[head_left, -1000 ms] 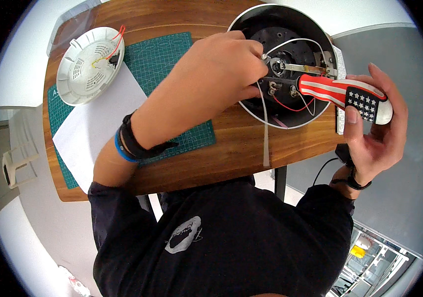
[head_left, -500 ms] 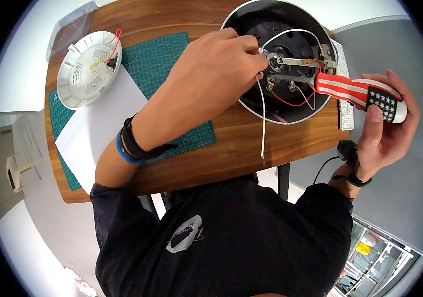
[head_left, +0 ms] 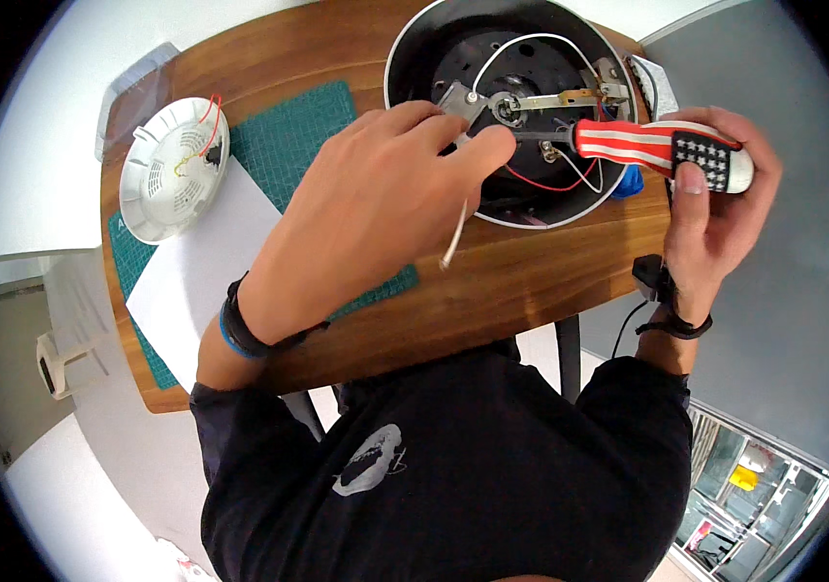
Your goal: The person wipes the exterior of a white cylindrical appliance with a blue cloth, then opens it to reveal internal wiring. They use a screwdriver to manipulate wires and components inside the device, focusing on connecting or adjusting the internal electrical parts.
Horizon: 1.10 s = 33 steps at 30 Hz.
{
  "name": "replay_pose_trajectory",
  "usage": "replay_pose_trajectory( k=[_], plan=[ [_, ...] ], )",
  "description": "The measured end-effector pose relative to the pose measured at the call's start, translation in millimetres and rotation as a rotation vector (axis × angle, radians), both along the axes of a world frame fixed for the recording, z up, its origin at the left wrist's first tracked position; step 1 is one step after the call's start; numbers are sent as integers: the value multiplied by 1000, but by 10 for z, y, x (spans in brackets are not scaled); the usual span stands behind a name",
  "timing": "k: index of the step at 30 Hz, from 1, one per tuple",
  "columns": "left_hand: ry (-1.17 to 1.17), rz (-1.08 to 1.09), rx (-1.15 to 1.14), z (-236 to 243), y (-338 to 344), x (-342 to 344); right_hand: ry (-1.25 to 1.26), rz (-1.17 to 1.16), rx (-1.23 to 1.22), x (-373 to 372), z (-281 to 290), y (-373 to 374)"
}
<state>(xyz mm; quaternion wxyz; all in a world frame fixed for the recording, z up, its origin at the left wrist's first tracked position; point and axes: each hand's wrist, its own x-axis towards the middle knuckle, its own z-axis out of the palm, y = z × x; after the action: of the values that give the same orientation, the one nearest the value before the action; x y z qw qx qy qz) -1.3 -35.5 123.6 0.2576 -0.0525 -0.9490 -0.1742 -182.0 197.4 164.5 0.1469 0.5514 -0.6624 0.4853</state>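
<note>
A round black housing (head_left: 448, 68) with a pale rim, like an appliance base, lies with its inside facing up. Over its left side my left hand (head_left: 376, 194) is closed, fingers on a small grey metal bracket (head_left: 461, 100) with a white wire fastened to it. Another white wire end (head_left: 455, 242) hangs below this hand. Wrapped around the handle of a screwdriver (head_left: 623, 144), red-and-white striped with stars, is my right hand (head_left: 710, 218). The screwdriver's shaft points left into the housing; its tip is hidden behind my left thumb.
At the left lies a white vented cover (head_left: 158, 199) with red and yellow wires. It overlaps white paper (head_left: 201, 262) on a green cutting mat (head_left: 298, 126). A metal arm (head_left: 565, 100) crosses the housing's inside. Something blue (head_left: 628, 182) sits by its right rim.
The housing now appears further left in view. My left hand has turned, exposing the grey bracket, and its dangling wire has shifted left. The screwdriver stays in my right hand.
</note>
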Motion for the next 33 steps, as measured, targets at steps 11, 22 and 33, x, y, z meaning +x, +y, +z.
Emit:
replay_pose_trajectory(
  k=[11, 22, 33],
  plan=[
    [121, -70, 182, 155, -38, 7, -83, 89, 53, -30, -90, 142],
    [362, -293, 715, 284, -139, 244, 22, 118, 100, -80, -82, 186],
    [345, -108, 640, 390, -737, 387, -59, 117, 34, -228, -123, 108]
  ],
)
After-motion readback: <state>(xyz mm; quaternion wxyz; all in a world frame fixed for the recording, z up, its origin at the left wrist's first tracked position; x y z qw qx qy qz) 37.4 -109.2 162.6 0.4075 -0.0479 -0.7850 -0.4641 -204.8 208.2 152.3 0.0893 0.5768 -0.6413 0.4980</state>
